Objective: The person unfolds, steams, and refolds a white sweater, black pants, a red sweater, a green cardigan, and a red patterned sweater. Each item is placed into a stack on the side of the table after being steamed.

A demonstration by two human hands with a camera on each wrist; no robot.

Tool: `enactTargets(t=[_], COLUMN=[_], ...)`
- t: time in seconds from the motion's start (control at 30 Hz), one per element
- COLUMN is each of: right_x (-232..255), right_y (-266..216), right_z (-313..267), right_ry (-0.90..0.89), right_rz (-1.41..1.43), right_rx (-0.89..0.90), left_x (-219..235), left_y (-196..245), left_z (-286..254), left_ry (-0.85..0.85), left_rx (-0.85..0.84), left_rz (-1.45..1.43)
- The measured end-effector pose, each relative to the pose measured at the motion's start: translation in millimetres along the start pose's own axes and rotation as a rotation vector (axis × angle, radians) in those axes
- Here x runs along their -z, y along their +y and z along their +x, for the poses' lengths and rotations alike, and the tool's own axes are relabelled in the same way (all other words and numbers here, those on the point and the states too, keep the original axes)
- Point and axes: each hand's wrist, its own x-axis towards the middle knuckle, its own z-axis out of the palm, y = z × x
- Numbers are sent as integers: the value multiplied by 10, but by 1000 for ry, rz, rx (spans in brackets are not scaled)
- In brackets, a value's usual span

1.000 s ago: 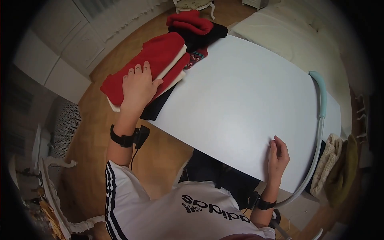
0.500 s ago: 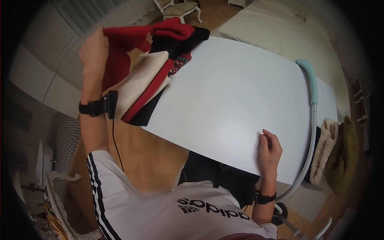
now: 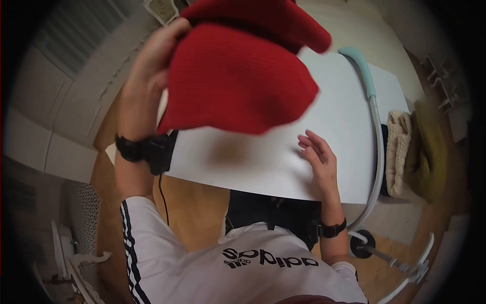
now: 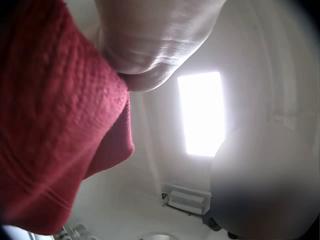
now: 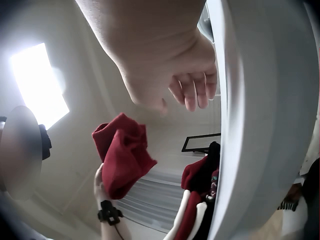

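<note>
My left hand (image 3: 152, 66) grips a folded red knit garment (image 3: 238, 81) by its near left edge, raised high in front of the table. It hangs in two lobes. The left wrist view has the ribbed red knit (image 4: 55, 115) close beside the palm (image 4: 160, 35). Over the white tabletop (image 3: 243, 162) hovers my right hand (image 3: 322, 159), its fingers loosely bent and holding nothing. In the right wrist view, a pile of folded white, red and black clothes (image 5: 187, 217) lies along the table edge; the raised garment mostly covers it in the head view.
A curved pole with a teal end (image 3: 360, 71) arches along the table's right side. Beyond it hang a cream cable-knit (image 3: 398, 152) and an olive garment (image 3: 425, 157). The pole's round black base (image 3: 362, 244) stands on the wooden floor. Behind the table is a cream-covered bed (image 3: 354, 25).
The left hand first lay flat on the red garment atop the pile, then gripped and lifted it off, leftward and then up over the table. The right hand has stayed above the tabletop, fingers slightly more spread.
</note>
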Motion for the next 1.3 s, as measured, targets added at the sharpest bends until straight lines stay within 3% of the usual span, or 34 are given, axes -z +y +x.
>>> enactTargets(t=[0.03,0.07,0.13,0.2,0.23,0.27,0.3,0.33,0.4,0.47,0.57,0.6,0.67,0.77,0.8,0.87,0.93,1.03,1.1,1.13,1.2,1.23,1.3], right_x=[-41,-202,36,210,269,242,167,69,-106,-247,-375,-380,-358,-164,-134,127,330,264,371,405,290,286,285], right_y=[-11,-240,153,107,84,20,-63,-165,-253,-290,-497,-530,-577,-651,-675,-624,-573,-398,-89,-60,29,-20,-230], right_z=[27,-39,-18,30,2,-49,-53,-34,-29,24,18,25,45,58,66,94,35,-113,-280,-358,-442,-441,-400], right_ry=[-63,-17,-298,-261,-258,-230,6,228,290,352,323,258,234,169,201,213,215,359,399,408,631,633,759], right_rz=[206,318,1016,1025,1037,1035,729,417,440,277,31,-101,-51,210,319,191,270,287,124,-114,-249,-248,-914], right_rx=[13,1,-15,-71,-152,-147,-86,-27,-30,75,131,188,209,88,146,271,222,102,-95,-177,73,66,301], left_x=[-9,-101,2,-144,-257,-384,-494,-567,-688,-1004,-1097,-1037,-867,-583,-470,-98,334,1046,1242,1172,1013,772,167], left_y=[-454,-864,-1725,-2295,-2357,-2368,-2376,-2417,-2490,-2480,-2645,-2615,-2489,-2226,-2128,-1916,-1763,-1933,-2073,-2110,-2269,-2348,-2479], left_z=[166,231,296,263,186,102,29,-65,-326,-505,-465,-431,-387,-304,-253,-105,70,400,532,539,374,231,-66], left_ry=[21,87,80,207,190,326,443,426,242,-44,180,192,205,271,308,365,351,326,682,862,806,732,514], left_rx=[204,304,434,472,496,326,127,129,-237,-289,-396,-400,-355,-301,-261,-220,-43,57,-16,-44,-296,-415,-385], left_rz=[-328,-433,-545,-496,-497,-54,387,384,856,985,1315,1315,979,425,154,-20,-113,-43,143,399,960,1170,1480])
